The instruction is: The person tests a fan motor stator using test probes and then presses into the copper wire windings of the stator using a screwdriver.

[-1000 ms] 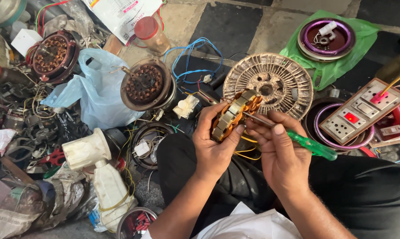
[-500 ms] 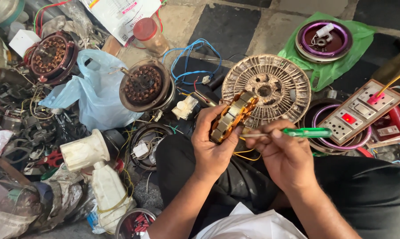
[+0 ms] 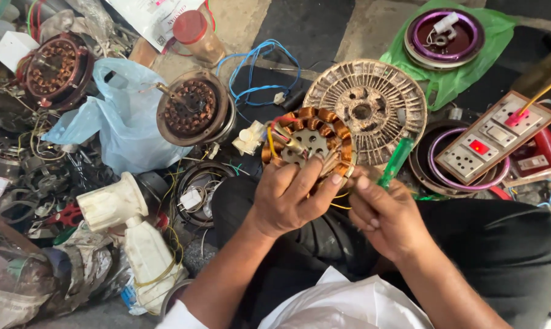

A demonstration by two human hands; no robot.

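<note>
My left hand (image 3: pixel 291 198) grips a round fan stator (image 3: pixel 309 141) with copper windings, its face turned up toward me and coloured wires trailing off its left side. My right hand (image 3: pixel 385 216) holds a green-handled screwdriver (image 3: pixel 395 161), the handle sticking up past my fingers; its tip is hidden near the stator's right edge. Just behind the stator lies a rusty round slotted rotor plate (image 3: pixel 367 109). Both hands work above my lap, which is covered in dark cloth.
A second wound stator in a brown housing (image 3: pixel 193 109) lies left, beside a blue plastic bag (image 3: pixel 120 125). Another motor (image 3: pixel 53 67) sits far left among wire scrap. A switch board (image 3: pixel 495 137), purple rings (image 3: pixel 443 36) on green plastic, a red-lidded jar (image 3: pixel 196 33), white plastic parts (image 3: pixel 123 219).
My left hand has tilted the stator from edge-on to face-up. The screwdriver has swung from lying sideways to standing nearly upright against the stator's right edge.
</note>
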